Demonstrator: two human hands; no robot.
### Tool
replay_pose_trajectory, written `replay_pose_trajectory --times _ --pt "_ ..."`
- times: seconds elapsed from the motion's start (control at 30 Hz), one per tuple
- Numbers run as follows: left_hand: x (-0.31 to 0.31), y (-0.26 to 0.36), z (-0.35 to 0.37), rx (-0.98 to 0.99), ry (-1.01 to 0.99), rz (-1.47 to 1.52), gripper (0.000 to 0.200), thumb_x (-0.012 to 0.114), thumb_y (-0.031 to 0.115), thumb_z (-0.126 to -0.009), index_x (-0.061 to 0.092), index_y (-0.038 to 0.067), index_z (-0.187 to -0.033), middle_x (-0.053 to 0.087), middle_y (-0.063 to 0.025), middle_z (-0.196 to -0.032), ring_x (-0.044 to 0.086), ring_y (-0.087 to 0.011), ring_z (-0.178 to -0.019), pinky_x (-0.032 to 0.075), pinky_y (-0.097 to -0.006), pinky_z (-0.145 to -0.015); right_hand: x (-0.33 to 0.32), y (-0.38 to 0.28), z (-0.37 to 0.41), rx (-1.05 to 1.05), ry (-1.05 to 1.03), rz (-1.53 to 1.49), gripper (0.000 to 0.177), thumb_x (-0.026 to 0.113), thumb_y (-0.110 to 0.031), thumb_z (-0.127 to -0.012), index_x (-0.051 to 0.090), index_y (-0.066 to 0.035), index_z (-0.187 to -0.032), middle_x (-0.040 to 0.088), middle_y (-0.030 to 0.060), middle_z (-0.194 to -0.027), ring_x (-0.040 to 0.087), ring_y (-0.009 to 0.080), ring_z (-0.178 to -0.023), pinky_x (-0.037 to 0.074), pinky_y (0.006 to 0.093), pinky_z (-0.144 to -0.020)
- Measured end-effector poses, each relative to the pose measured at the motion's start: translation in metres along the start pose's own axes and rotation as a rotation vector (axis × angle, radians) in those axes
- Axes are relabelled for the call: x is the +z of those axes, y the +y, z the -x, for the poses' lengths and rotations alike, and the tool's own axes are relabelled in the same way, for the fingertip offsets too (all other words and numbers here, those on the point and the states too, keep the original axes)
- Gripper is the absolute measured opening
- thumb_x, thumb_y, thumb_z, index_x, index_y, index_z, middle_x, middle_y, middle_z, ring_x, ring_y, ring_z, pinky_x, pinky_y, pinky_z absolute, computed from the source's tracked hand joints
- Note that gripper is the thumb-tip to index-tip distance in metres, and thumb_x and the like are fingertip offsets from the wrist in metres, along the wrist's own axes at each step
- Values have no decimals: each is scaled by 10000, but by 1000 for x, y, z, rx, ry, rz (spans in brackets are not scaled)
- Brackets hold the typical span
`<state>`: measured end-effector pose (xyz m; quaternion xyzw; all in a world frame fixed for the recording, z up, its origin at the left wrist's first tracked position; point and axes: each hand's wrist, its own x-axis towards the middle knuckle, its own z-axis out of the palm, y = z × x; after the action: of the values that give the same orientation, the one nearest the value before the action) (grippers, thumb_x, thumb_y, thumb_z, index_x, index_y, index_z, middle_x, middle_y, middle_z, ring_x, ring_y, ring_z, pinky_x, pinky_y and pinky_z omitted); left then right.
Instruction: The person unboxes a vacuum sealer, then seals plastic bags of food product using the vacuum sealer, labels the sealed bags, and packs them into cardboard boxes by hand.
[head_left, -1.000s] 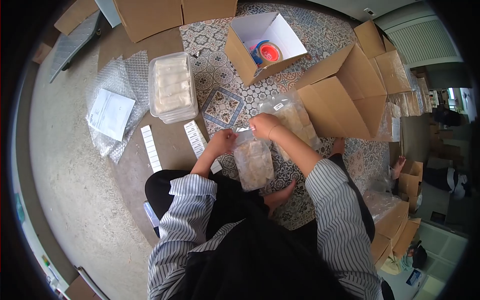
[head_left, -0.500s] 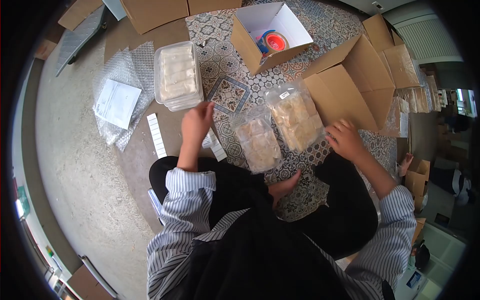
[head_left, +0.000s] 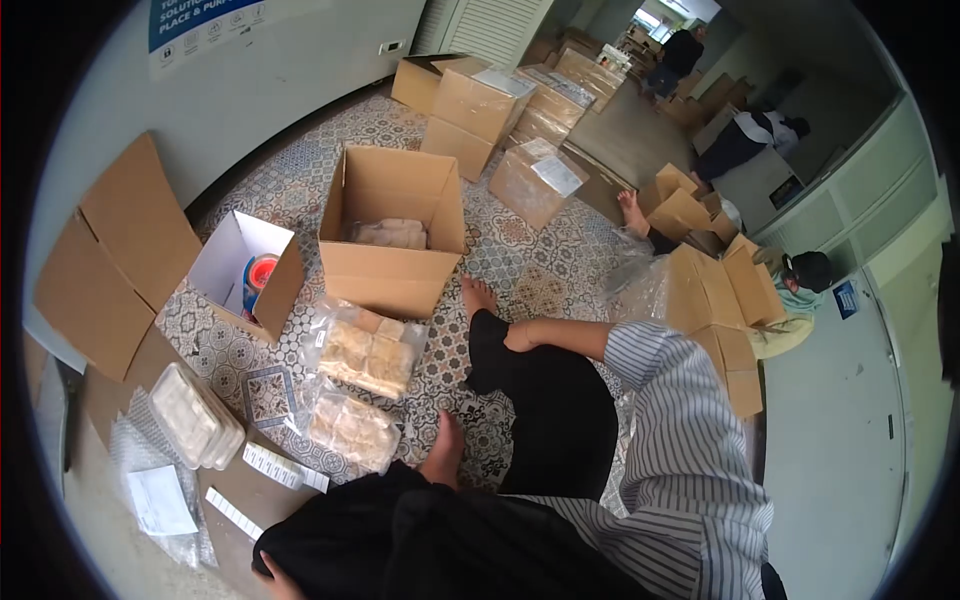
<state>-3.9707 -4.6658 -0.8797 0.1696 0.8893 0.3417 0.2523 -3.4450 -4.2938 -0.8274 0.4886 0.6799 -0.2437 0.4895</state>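
My left hand (head_left: pixel 277 581) is at the bottom edge by my black-trousered knee, fingers stretched out and nothing in them; most of it is cut off. My right hand (head_left: pixel 519 336) rests on my lower leg just above the ankle, its fingers hidden. Two clear plastic packs of pale, flat pieces lie on the patterned floor before me: a larger pack (head_left: pixel 368 350) and a smaller pack (head_left: pixel 352 428). Beyond them an open cardboard box (head_left: pixel 390 278) has a similar pack (head_left: pixel 391 233) inside. Label strips (head_left: pixel 272 465) lie to the left.
Stacked clear tubs (head_left: pixel 195 415) stand at left beside bubble wrap (head_left: pixel 130 445) with a paper sheet (head_left: pixel 162 500). A white-lined box (head_left: pixel 285 290) holds a tape roll (head_left: pixel 262 271). Taped cartons (head_left: pixel 480 110) stand behind. Other people sit or stand at right and far back.
The view has swung to the right, bringing more cartons and people into sight. My left hand has dropped towards my knee; my right hand has left the packs and come to my leg.
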Motion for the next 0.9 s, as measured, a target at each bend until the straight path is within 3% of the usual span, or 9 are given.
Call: replay_pose_trajectory --times 0.1,0.23,0.4,0.43,0.47,0.57,0.67,0.8,0.9 --pt "2 -12 1 66 50 -64 703 408 523 -810 336 -44 -1220 420 -238 -1189 439 -343 -1072 347 -349 -905 -8 -18 35 28 139 301 256 495 -178 -746 634 35 -782 594 201 -770 576 292 -659 464 398 -619" --pt "-1 -8 5 117 84 -152 651 365 502 -837 358 -34 -1208 415 -242 -1191 417 -350 -1094 348 -363 -901 -8 -43 81 77 464 92 195 521 -149 -689 638 7 -685 600 156 -665 590 261 -603 466 406 -558" --pt "4 -11 -3 168 102 -144 615 360 480 -848 390 -38 -1177 448 -243 -1154 436 -357 -1069 359 -370 -887 -8 -67 100 -193 706 203 169 548 -153 -663 653 -115 -789 620 115 -749 604 265 -676 473 397 -585" --pt "5 5 3 159 57 -178 598 359 461 -854 393 -48 -1166 447 -254 -1146 441 -365 -1059 366 -379 -875 -22 -70 112 -167 466 33 228 593 -151 -644 623 -9 -819 548 238 -990 541 322 -922 418 440 -788" --pt "-2 16 9 133 25 -221 581 358 441 -861 396 -58 -1155 447 -266 -1139 445 -374 -1048 373 -387 -863 -15 -64 94 -115 597 -112 244 606 -157 -629 624 2 -813 390 287 -1127 406 364 -1052 322 431 -887" --pt "16 10 0 260 173 -227 453 378 357 -862 473 -39 -1060 513 -292 -982 482 -415 -945 396 -438 -790 -14 -62 96 -253 670 53 211 614 -172 -624 611 -42 -790 489 202 -920 491 325 -859 389 412 -746" --pt "17 30 1 120 197 -388 389 395 322 -821 515 -6 -992 535 -266 -933 501 -423 -885 403 -453 -755 -20 -75 102 -432 766 242 181 622 -186 -618 597 -87 -767 587 116 -713 577 286 -665 456 393 -605" --pt "20 50 -6 -25 218 -539 402 417 427 -809 537 128 -1050 553 -169 -999 530 -332 -922 418 -429 -774 -54 -107 121 -373 724 543 178 652 -194 -599 598 -60 -703 541 71 -992 569 273 -791 451 388 -666" --pt "33 63 -29 95 146 -562 421 408 461 -810 536 152 -1066 582 -121 -982 554 -318 -894 421 -428 -770 -72 -128 125 -804 1016 535 141 623 -123 -616 576 -74 -740 509 50 -791 535 258 -723 429 366 -692"
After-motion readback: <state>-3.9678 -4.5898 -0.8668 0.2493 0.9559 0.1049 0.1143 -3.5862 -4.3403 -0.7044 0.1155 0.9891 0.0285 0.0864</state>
